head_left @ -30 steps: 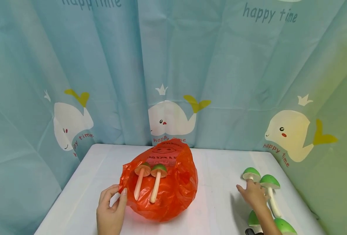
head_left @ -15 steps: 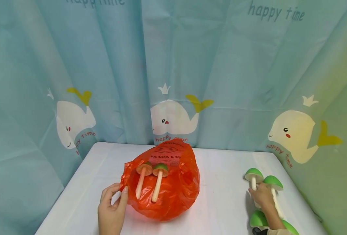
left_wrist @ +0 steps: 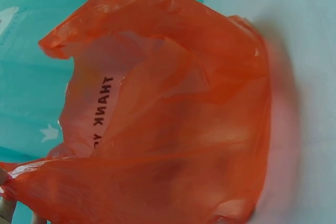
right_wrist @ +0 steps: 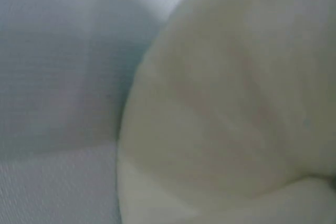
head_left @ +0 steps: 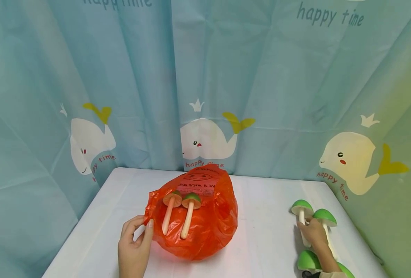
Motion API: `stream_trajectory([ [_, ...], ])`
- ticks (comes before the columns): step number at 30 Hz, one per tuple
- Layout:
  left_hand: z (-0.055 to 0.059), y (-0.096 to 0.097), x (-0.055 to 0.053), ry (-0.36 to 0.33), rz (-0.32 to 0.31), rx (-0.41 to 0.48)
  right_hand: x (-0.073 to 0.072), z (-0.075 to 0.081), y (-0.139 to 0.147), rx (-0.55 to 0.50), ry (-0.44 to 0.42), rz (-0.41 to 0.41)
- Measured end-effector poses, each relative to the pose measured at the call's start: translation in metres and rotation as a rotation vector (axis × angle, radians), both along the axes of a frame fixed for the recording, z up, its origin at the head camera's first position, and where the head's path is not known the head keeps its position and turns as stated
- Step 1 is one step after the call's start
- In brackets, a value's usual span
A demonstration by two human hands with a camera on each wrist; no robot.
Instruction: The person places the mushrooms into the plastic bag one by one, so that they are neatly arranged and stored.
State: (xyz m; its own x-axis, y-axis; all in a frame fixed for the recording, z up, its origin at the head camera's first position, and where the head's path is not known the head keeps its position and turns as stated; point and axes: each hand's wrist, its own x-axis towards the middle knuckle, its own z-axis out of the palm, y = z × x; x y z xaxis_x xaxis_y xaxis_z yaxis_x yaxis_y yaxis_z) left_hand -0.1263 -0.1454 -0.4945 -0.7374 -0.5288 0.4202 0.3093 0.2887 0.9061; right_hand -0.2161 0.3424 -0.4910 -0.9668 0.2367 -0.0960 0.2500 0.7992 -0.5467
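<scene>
At the left edge of an orange-red plastic bag [head_left: 205,231], my left hand [head_left: 134,245] pinches the rim between thumb and fingers. Inside its mouth lie two green-capped toy mushrooms; the right one [head_left: 188,222] has its pale stem toward me. On the right of the table my right hand [head_left: 315,235] grips the white stem of another green-capped mushroom [head_left: 302,208], thumb on the stem's left side. The right wrist view is filled by a mushroom's blurred pale cap underside [right_wrist: 226,103]. In the left wrist view the bag [left_wrist: 173,129] stands open, and only fingertips show at its corner.
A second mushroom [head_left: 325,217] lies right beside the gripped one, partly behind my hand. Nearer me, a green cap [head_left: 308,260] and another [head_left: 345,270] sit by my right forearm. A blue curtain [head_left: 271,88] with whales hangs behind the white table [head_left: 261,216].
My right hand has come down the mushroom's side from near its cap and now has hold of the stem. The left hand keeps its pinch on the bag; the whole view shifts slightly.
</scene>
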Motion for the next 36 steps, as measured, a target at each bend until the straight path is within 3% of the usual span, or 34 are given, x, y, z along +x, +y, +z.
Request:
stream_trajectory([
  [5, -0.037, -0.011, -0.015, -0.034, 0.034, -0.070, -0.001, -0.006, 0.004, -0.010, 0.055, -0.022],
  [7, -0.043, -0.012, -0.017, -0.036, 0.058, -0.104, 0.000, -0.007, 0.005, -0.014, 0.075, -0.030],
  [9, -0.026, -0.006, -0.010, -0.027, 0.037, -0.071, 0.000, -0.007, 0.005, -0.017, 0.094, -0.035],
  [14, 0.039, 0.015, 0.015, 0.002, -0.010, 0.013, 0.000, -0.006, 0.003, -0.021, 0.120, -0.042],
  [16, 0.052, 0.020, 0.020, -0.014, -0.002, 0.010, 0.001, -0.006, 0.003, -0.017, 0.123, -0.043],
  [17, 0.046, 0.019, 0.018, 0.014, -0.015, 0.027, 0.001, -0.007, 0.004, -0.015, 0.122, -0.044],
  [18, 0.047, 0.019, 0.019, -0.014, 0.003, 0.011, 0.001, -0.007, 0.004, -0.013, 0.123, -0.045],
  [19, 0.039, 0.017, 0.016, 0.012, -0.006, 0.020, 0.001, -0.008, 0.005, -0.012, 0.121, -0.046],
  [23, 0.023, 0.011, 0.010, 0.050, -0.016, 0.027, 0.000, -0.010, 0.007, -0.015, 0.122, -0.042],
  [25, 0.040, 0.016, 0.016, -0.011, 0.003, 0.023, 0.000, -0.010, 0.008, -0.019, 0.123, -0.035],
  [26, 0.041, 0.016, 0.016, -0.037, 0.026, -0.009, 0.000, -0.011, 0.008, -0.019, 0.125, -0.031],
  [30, 0.062, 0.022, 0.024, -0.099, 0.043, -0.013, -0.001, -0.012, 0.009, -0.026, 0.125, -0.024],
  [32, 0.047, 0.018, 0.018, -0.039, 0.042, -0.023, -0.001, -0.011, 0.008, -0.029, 0.131, -0.024],
  [33, 0.054, 0.020, 0.021, -0.041, 0.025, 0.006, -0.001, -0.010, 0.008, -0.030, 0.133, -0.026],
  [36, 0.039, 0.016, 0.016, 0.009, 0.013, 0.019, -0.001, -0.006, 0.005, -0.034, 0.153, -0.010],
])
